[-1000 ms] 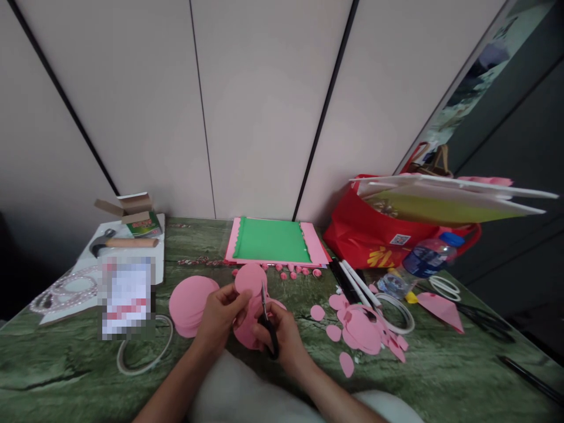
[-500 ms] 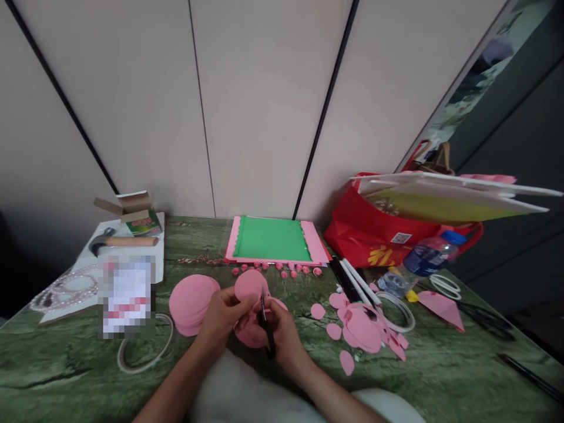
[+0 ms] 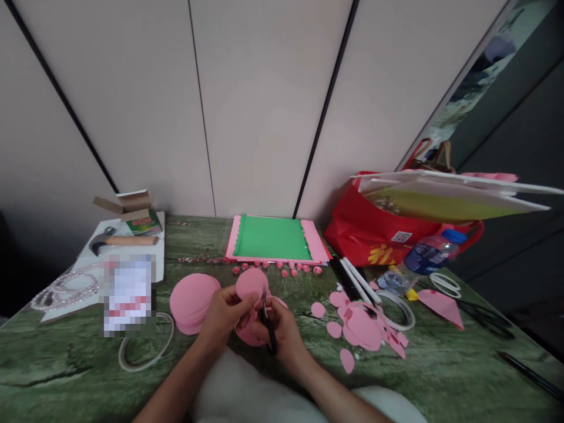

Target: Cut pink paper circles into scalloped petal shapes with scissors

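Observation:
My left hand (image 3: 222,317) pinches a pink paper disc (image 3: 251,283) just above the green table (image 3: 57,364). My right hand (image 3: 284,332) grips small black scissors (image 3: 267,320), blades pointing up into the pink paper. More pink paper hangs below the disc between both hands. A stack of pink paper circles (image 3: 191,301) lies just left of my left hand.
Pink offcuts (image 3: 361,329) and tape rings (image 3: 399,310) lie to the right, with pens (image 3: 355,282), a water bottle (image 3: 425,255) and a red bag (image 3: 374,232). Green and pink sheets (image 3: 271,238) lie at the back. A hammer (image 3: 121,241), small box and tape ring (image 3: 141,349) sit left.
The scissors have closed in slightly on the pink paper and the disc sits a little lower. Both hands stay in nearly the same place.

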{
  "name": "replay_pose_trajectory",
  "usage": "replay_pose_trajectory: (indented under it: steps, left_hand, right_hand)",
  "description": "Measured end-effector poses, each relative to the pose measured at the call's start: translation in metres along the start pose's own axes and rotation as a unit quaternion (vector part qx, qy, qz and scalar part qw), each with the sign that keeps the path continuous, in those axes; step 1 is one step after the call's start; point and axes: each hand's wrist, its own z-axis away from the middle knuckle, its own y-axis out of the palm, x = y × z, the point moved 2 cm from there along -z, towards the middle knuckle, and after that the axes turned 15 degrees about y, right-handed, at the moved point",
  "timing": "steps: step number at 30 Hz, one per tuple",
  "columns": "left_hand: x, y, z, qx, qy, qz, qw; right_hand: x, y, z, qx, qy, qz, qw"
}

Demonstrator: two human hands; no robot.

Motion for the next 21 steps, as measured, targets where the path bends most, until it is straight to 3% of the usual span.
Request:
replay_pose_trajectory:
  steps: [13, 21]
  left_hand:
    - [-0.002, -0.002, 0.0, -0.006, -0.003, 0.012, 1.0]
    - [-0.004, -0.002, 0.0, -0.007, 0.0, 0.005, 1.0]
  right_hand:
    - [0.008, 0.003, 0.004, -0.014, 0.024, -0.015, 1.0]
    - [0.013, 0.004, 0.008, 0.009, 0.018, -0.019, 1.0]
